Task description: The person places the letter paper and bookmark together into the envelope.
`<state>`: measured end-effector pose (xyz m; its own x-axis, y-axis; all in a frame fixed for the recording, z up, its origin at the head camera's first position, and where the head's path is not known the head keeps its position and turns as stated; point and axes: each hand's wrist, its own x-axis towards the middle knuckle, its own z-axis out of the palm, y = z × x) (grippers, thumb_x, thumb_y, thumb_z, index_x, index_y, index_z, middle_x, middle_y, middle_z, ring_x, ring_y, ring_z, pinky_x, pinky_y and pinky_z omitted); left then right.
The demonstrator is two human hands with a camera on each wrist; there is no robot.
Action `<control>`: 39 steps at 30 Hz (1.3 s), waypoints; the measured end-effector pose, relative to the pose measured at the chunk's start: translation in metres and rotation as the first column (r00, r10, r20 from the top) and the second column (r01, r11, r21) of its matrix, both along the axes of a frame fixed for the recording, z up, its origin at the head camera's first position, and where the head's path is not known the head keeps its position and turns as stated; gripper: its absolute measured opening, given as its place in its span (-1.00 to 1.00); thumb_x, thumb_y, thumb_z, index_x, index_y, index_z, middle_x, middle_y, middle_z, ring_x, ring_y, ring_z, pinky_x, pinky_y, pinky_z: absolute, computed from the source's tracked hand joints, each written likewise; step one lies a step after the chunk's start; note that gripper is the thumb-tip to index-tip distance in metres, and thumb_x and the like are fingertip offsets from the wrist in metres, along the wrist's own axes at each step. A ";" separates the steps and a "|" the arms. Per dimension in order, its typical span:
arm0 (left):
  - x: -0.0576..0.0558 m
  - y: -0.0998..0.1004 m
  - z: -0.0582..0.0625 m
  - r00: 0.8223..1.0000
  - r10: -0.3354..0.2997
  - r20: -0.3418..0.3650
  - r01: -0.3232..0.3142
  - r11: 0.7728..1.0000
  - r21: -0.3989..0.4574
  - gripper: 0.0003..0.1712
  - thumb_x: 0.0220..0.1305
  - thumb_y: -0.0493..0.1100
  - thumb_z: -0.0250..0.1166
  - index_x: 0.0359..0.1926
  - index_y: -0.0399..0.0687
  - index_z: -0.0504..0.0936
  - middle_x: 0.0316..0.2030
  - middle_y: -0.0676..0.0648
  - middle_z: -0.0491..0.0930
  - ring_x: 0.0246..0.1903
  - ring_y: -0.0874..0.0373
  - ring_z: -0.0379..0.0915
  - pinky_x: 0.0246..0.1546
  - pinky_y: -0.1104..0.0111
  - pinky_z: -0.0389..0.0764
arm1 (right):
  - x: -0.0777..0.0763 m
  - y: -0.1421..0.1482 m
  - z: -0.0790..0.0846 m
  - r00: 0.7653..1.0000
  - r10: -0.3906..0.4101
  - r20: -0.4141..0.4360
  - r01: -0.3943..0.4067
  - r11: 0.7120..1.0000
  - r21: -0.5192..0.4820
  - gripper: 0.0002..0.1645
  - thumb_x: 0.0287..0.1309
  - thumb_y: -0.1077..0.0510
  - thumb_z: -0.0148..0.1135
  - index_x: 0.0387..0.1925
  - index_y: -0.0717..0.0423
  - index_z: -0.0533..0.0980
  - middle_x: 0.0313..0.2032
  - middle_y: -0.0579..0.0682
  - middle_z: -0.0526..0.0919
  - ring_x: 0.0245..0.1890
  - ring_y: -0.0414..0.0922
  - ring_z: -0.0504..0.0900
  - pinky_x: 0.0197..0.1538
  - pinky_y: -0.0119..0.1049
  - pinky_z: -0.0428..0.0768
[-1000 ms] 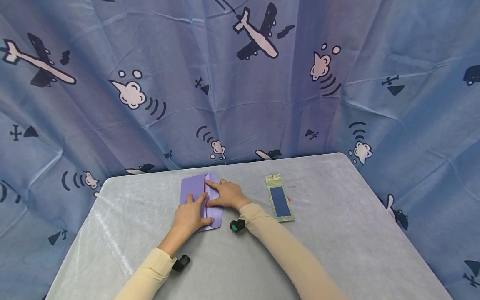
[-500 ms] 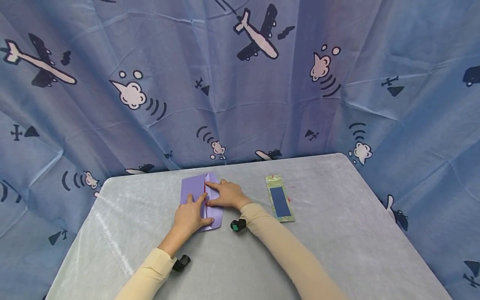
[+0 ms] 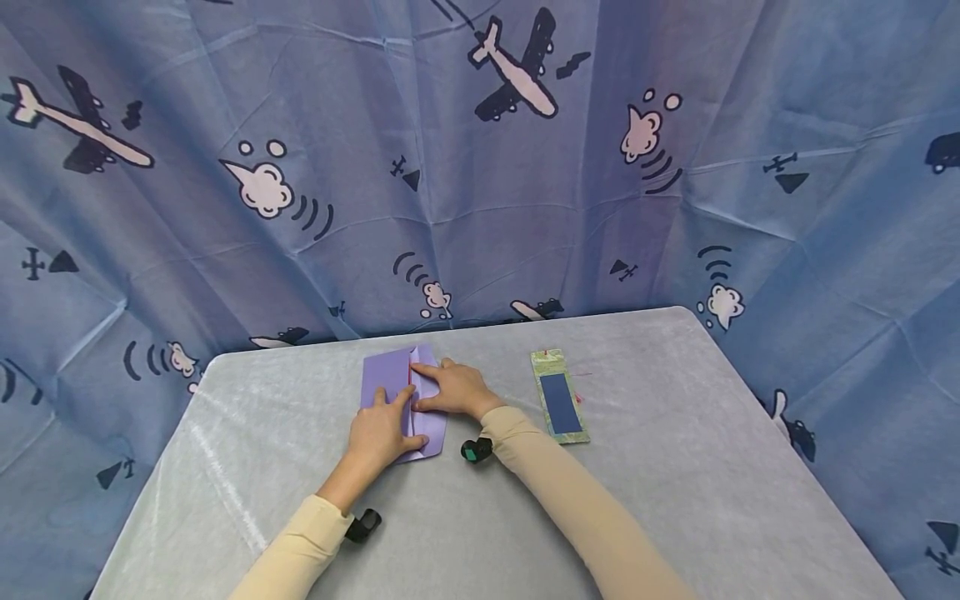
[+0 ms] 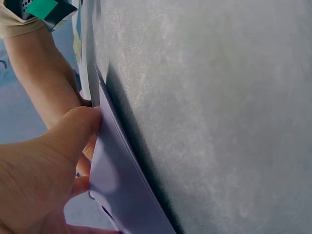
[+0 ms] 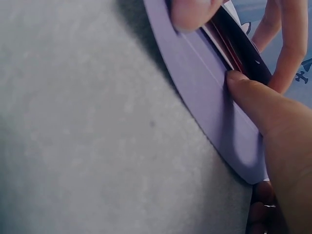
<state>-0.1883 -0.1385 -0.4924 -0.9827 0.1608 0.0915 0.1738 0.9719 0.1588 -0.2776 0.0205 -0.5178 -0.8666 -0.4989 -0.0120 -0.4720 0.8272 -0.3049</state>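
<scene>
A purple paper envelope (image 3: 384, 372) lies on the table with its pale flap (image 3: 431, 425) folded out to the right. At its mouth shows a thin red strip (image 3: 409, 377); what it belongs to is mostly hidden. My left hand (image 3: 377, 432) presses on the envelope, fingers spread over the body and thumb on the flap near the close end. The right hand (image 3: 459, 390) rests across the flap, its index finger and thumb reaching the mouth. In the right wrist view, the right thumb (image 5: 243, 87) touches the edge of the gaping mouth.
To the right lies a flat, long green-patterned piece (image 3: 560, 400) with a dark blue panel and a small red bit beside it. A grey cloth covers the table (image 3: 675, 467). Behind it hangs a blue curtain (image 3: 360, 233) printed with planes.
</scene>
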 end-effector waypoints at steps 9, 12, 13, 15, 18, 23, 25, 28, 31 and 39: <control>-0.001 0.001 0.000 1.000 0.003 0.013 -0.003 1.000 -0.003 0.04 -0.20 0.32 0.56 0.34 0.09 0.46 0.11 -0.50 0.48 -0.50 -0.22 0.57 -0.37 -0.04 0.65 | 0.000 -0.001 0.000 1.000 0.002 -0.009 -0.002 1.000 0.017 -0.03 0.01 -0.52 0.23 0.45 -0.44 0.22 -0.09 0.06 0.58 -0.25 -0.08 0.60 -0.17 -0.18 0.56; -0.001 0.001 0.000 1.000 0.002 0.014 -0.002 1.000 -0.001 0.04 -0.20 0.31 0.56 0.34 0.08 0.46 0.12 -0.50 0.47 -0.49 -0.23 0.57 -0.37 -0.04 0.65 | 0.000 0.000 0.000 1.000 0.003 -0.012 -0.003 1.000 0.017 -0.02 0.00 -0.53 0.23 0.45 -0.45 0.22 -0.13 0.05 0.57 -0.29 -0.10 0.57 -0.22 -0.21 0.54; -0.001 0.001 0.000 1.000 0.002 0.014 -0.002 1.000 0.000 0.04 -0.20 0.31 0.56 0.35 0.08 0.46 0.12 -0.50 0.47 -0.49 -0.23 0.57 -0.37 -0.04 0.65 | 0.000 0.000 0.000 1.000 0.004 -0.012 -0.004 1.000 0.016 -0.02 0.00 -0.53 0.23 0.45 -0.45 0.22 -0.13 0.05 0.57 -0.30 -0.11 0.56 -0.24 -0.22 0.53; -0.001 0.001 0.000 1.000 0.003 0.015 -0.003 1.000 -0.001 0.05 -0.20 0.31 0.56 0.35 0.09 0.46 0.11 -0.50 0.48 -0.51 -0.22 0.56 -0.38 -0.03 0.65 | 0.000 0.000 -0.001 1.000 0.006 -0.010 -0.005 1.000 0.019 -0.01 -0.01 -0.55 0.22 0.45 -0.46 0.21 -0.14 0.04 0.56 -0.31 -0.12 0.54 -0.25 -0.24 0.51; 0.000 0.001 0.001 1.000 0.004 0.015 -0.004 1.000 -0.002 0.05 -0.20 0.31 0.56 0.35 0.10 0.46 0.09 -0.49 0.48 -0.52 -0.20 0.55 -0.38 -0.02 0.65 | 0.000 0.001 -0.001 1.000 0.006 -0.006 -0.006 1.000 0.013 -0.01 -0.02 -0.55 0.22 0.44 -0.46 0.23 -0.14 0.04 0.56 -0.32 -0.13 0.53 -0.26 -0.25 0.50; 0.000 0.001 0.001 1.000 0.004 0.015 -0.004 1.000 0.000 0.04 -0.20 0.31 0.57 0.35 0.10 0.46 0.07 -0.47 0.49 -0.54 -0.18 0.53 -0.39 -0.01 0.65 | 0.001 0.001 -0.001 1.000 0.006 -0.014 -0.006 1.000 0.003 -0.01 -0.03 -0.54 0.24 0.44 -0.46 0.24 -0.15 0.05 0.56 -0.34 -0.13 0.52 -0.27 -0.25 0.50; 0.000 0.000 0.001 1.000 0.002 0.014 -0.002 1.000 -0.001 0.04 -0.20 0.31 0.56 0.35 0.10 0.46 0.06 -0.47 0.49 -0.54 -0.17 0.53 -0.39 -0.01 0.65 | 0.002 0.001 -0.001 1.000 0.006 -0.022 -0.006 1.000 -0.001 -0.02 -0.03 -0.53 0.25 0.44 -0.45 0.25 -0.16 0.05 0.56 -0.36 -0.13 0.51 -0.28 -0.24 0.51; 0.000 0.000 0.001 1.000 0.000 0.008 0.000 1.000 -0.001 0.04 -0.20 0.31 0.56 0.34 0.10 0.46 0.07 -0.47 0.49 -0.53 -0.19 0.54 -0.39 -0.01 0.65 | 0.003 0.000 -0.001 0.999 0.006 -0.034 -0.006 1.000 -0.003 -0.02 -0.03 -0.52 0.26 0.43 -0.44 0.25 -0.16 0.06 0.56 -0.37 -0.13 0.51 -0.29 -0.24 0.51; 0.000 0.000 0.000 1.000 -0.001 0.009 0.001 1.000 0.000 0.04 -0.20 0.31 0.57 0.34 0.10 0.46 0.08 -0.48 0.49 -0.51 -0.20 0.55 -0.38 -0.02 0.65 | 0.004 0.000 -0.001 0.999 0.004 -0.034 -0.004 1.000 -0.005 -0.02 -0.03 -0.52 0.27 0.43 -0.43 0.26 -0.17 0.06 0.56 -0.36 -0.13 0.51 -0.29 -0.23 0.51; -0.001 -0.001 -0.002 1.000 0.000 0.015 0.000 1.000 -0.005 0.06 -0.21 0.32 0.56 0.36 0.10 0.44 0.11 -0.49 0.47 -0.48 -0.22 0.57 -0.36 -0.02 0.65 | 0.005 0.001 0.000 0.999 0.001 -0.035 -0.001 1.000 -0.015 -0.03 -0.03 -0.51 0.27 0.43 -0.42 0.28 -0.17 0.06 0.56 -0.37 -0.13 0.51 -0.30 -0.24 0.50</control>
<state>-0.1893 -0.1396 -0.4946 -0.9840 0.1615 0.0757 0.1717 0.9726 0.1565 -0.2728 0.0214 -0.5175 -0.8659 -0.4995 0.0263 -0.4834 0.8222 -0.3005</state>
